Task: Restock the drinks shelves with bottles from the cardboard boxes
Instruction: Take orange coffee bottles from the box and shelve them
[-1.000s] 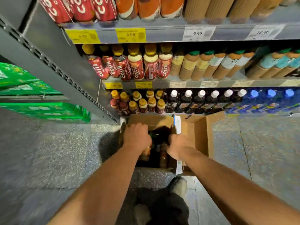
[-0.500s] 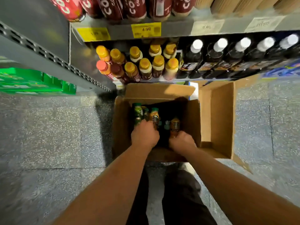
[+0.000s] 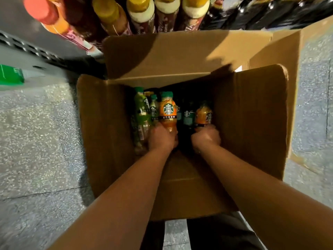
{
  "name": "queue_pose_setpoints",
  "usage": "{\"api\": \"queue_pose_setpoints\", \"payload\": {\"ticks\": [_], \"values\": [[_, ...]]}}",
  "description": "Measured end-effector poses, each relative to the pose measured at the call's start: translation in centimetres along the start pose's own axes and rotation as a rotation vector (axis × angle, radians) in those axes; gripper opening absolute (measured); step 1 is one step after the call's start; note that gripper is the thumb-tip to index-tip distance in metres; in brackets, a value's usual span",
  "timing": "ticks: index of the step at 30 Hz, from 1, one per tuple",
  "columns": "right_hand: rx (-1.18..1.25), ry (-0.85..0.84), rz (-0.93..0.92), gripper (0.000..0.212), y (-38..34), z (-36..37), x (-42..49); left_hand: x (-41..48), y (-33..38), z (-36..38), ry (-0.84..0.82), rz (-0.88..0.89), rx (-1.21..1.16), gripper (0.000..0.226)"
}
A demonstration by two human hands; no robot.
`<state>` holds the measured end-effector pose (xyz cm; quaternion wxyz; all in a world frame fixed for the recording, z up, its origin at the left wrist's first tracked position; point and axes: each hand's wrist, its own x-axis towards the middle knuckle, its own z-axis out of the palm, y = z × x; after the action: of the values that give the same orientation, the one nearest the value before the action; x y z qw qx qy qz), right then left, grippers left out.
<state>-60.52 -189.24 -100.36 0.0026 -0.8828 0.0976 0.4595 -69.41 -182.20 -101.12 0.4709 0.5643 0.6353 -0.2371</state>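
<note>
**Q:** Where were the bottles, and what were the hands doing?

**A:** Both arms reached down into an open cardboard box (image 3: pixel 252 114) at the centre of the frame, which stood on a speckled floor (image 3: pixel 36 132). The left grip (image 3: pixel 163 139) was clenched around the lower body of an orange bottle (image 3: pixel 167 110). The right grip (image 3: pixel 206 138), slightly blurred, appeared clenched around the base of a second orange bottle (image 3: pixel 203 115). Green bottles (image 3: pixel 141 107) stood packed just left of the first one.

**Q:** How did each bottle lie from its grip?

**A:** Each ran lengthwise away from its grip towards the top of the frame — base in the fingers, cap pointing at the shelf bottles (image 3: pixel 140 13) along the top edge. The two were near each other but apart, with a dark gap between them. Neither hand was nearer the shelf. The likely next move was to lift both straight out along their long axes, clear the box's far flap, then carry them up-frame to the shelf.
</note>
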Motion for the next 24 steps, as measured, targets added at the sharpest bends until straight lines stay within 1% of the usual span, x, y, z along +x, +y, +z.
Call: {"api": "queue_pose_setpoints", "payload": {"ticks": [3,5,7,9,13,18,22,24], "values": [[0.135,-0.093,0.033,0.057,0.6,1.6,-0.2,0.3,0.2,0.8,0.015,-0.017,0.059,0.060],[0.181,-0.143,0.042,0.062,1.0,2.4,-0.2,0.6,0.5,0.8,0.002,-0.020,0.074,0.057],[0.205,-0.176,0.028,0.064,1.3,2.6,-0.2,0.8,0.6,0.4,-0.043,-0.040,0.017,0.051],[0.257,-0.220,0.020,0.057,1.5,2.7,-0.4,0.8,0.6,-0.3,-0.088,-0.080,-0.055,0.048],[0.393,-0.254,0.013,0.059,1.3,1.6,-1.4,-0.3,0.4,-1.3,-0.137,-0.110,-0.149,0.052],[0.476,-0.254,-0.024,0.056,1.4,-1.0,-3.4,-3.7,0.6,-2.7,-0.208,-0.030,-0.248,0.059],[0.545,-0.338,-0.077,0.049,1.2,-4.6,-6.6,-7.0,2.4,-5.6,-0.239,0.062,-0.247,0.058],[0.559,-0.337,-0.111,0.049,1.0,-6.3,-8.6,-8.8,3.1,-7.3,-0.233,0.101,-0.259,0.059]]}}
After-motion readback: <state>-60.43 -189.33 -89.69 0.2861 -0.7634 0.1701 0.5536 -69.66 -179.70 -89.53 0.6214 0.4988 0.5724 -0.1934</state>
